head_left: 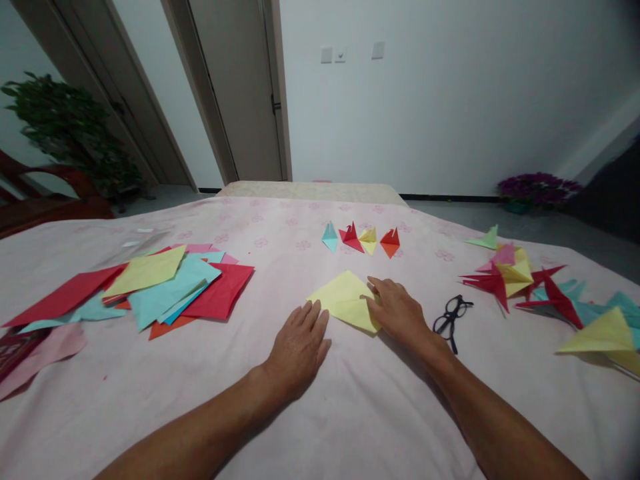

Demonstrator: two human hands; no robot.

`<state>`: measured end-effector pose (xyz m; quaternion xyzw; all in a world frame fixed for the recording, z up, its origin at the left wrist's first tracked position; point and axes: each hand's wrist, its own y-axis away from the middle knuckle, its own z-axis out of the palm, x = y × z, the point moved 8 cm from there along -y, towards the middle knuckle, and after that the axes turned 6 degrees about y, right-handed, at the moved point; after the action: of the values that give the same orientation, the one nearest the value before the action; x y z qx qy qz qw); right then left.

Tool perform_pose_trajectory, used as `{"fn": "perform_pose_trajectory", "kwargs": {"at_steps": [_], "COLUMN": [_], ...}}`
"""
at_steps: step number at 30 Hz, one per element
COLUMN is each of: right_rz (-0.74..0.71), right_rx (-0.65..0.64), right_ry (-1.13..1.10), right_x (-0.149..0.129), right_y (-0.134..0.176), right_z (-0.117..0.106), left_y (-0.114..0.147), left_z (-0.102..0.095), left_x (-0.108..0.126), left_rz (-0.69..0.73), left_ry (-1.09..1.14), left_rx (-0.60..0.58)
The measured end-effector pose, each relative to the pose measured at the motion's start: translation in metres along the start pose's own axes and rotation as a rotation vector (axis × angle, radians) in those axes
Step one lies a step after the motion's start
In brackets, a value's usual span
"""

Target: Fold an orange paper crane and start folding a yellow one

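Observation:
A folded piece of yellow paper lies on the cloth-covered table in front of me, one corner pointing away. My left hand rests flat at its near left corner, fingers stretched out and fingertips at the paper's edge. At the right side, my right hand lies with its fingers spread over the paper's right edge. Neither hand is wrapped round anything. Beyond the paper stands a row of small folded paper cranes, among them a light blue one, a red one and an orange one.
Loose coloured paper sheets are piled on the left. Black-framed glasses lie right of my right hand. Several folded paper pieces are heaped at the far right. The pink-flowered tablecloth has soft creases.

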<state>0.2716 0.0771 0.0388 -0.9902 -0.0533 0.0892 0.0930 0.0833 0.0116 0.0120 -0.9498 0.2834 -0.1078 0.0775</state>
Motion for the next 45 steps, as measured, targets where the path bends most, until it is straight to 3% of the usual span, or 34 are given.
{"fn": "perform_pose_trajectory", "kwargs": {"at_steps": [6, 10, 16, 22, 26, 45], "right_rz": [0.032, 0.088, 0.125, 0.041, 0.027, -0.370], "right_rx": [-0.254, -0.207, -0.104, -0.232, -0.247, 0.116], "right_ry": [-0.114, -0.402, -0.762, -0.975, -0.903, -0.526], "right_x": [0.015, 0.025, 0.015, -0.001, 0.002, -0.010], "right_y": [0.002, -0.012, -0.024, -0.021, -0.022, -0.020], "right_z": [0.019, 0.024, 0.032, 0.034, 0.035, 0.016], "left_y": [-0.005, -0.005, -0.005, -0.006, -0.008, -0.011], "left_z": [-0.006, -0.005, -0.005, -0.005, -0.006, -0.007], "left_x": [-0.005, 0.002, 0.006, 0.006, 0.006, 0.004], "left_rz": [0.034, 0.109, 0.137, 0.136, 0.136, 0.120], "left_ry": [0.097, 0.143, 0.160, 0.162, 0.169, 0.185], "left_rx": [0.027, -0.044, -0.096, -0.102, -0.100, -0.086]}}
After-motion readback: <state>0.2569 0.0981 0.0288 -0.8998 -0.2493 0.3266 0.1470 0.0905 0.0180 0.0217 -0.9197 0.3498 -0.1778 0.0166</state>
